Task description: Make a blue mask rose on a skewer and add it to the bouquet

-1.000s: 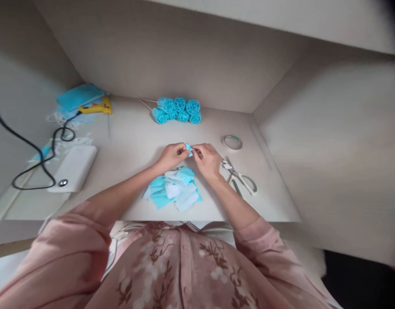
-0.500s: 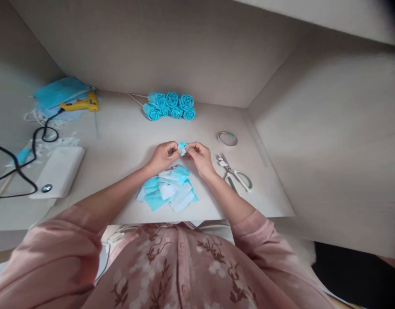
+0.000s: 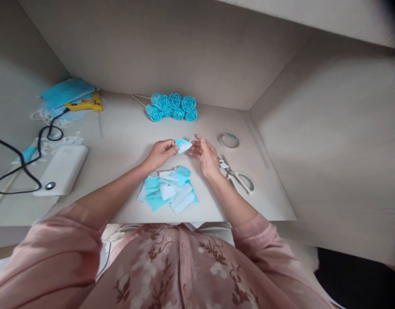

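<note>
My left hand [image 3: 160, 154] pinches a small piece of blue and white mask fabric [image 3: 183, 146] between thumb and fingers, above the middle of the table. At the right end of that piece is my right hand [image 3: 207, 158], its fingers spread; whether a fingertip touches the fabric I cannot tell. Below both hands lies a loose pile of blue and white fabric pieces [image 3: 168, 192]. Scissors with pale handles [image 3: 245, 182] lie beside my right wrist, with small white scraps [image 3: 223, 164] at their blades.
Several blue fabric roses [image 3: 174, 107] lie at the back wall. A tape roll [image 3: 229, 140] is on the right. To the left are a yellow glue gun [image 3: 88, 103] with a black cord, a stack of blue masks [image 3: 66, 93] and a white power bank [image 3: 64, 169].
My right hand has let go its pinch, and its fingers have spread and shifted slightly right. The fabric piece now shows more of its length, still in my left hand.
</note>
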A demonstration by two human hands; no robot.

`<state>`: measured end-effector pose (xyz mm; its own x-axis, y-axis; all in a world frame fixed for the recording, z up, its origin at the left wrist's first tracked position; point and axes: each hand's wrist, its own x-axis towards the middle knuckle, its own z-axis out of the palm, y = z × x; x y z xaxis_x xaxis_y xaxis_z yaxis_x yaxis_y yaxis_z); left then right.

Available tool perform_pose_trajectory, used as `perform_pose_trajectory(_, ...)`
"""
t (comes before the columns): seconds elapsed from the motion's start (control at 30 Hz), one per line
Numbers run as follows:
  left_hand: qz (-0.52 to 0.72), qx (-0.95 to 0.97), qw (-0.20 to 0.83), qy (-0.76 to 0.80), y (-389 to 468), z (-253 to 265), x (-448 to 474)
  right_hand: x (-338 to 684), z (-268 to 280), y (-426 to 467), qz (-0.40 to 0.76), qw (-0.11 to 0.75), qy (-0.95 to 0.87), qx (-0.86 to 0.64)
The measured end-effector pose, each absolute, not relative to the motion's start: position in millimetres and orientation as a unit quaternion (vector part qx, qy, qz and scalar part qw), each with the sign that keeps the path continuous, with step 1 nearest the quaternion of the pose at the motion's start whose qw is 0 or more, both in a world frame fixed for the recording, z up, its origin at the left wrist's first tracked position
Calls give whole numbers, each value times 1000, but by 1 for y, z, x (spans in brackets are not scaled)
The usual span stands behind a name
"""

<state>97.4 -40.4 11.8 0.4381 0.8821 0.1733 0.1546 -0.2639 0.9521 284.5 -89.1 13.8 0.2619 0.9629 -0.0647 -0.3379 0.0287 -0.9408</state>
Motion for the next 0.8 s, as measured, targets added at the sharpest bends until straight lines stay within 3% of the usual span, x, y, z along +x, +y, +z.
perform_pose_trajectory(0.47, 409, 657, 533, 342, -43, 19, 96, 288, 0, -86, 369, 600, -513, -490)
perform_pose_trajectory(0.8, 446, 663, 473, 371, -50, 12, 108, 280, 2, -93, 328, 571, -562, -500)
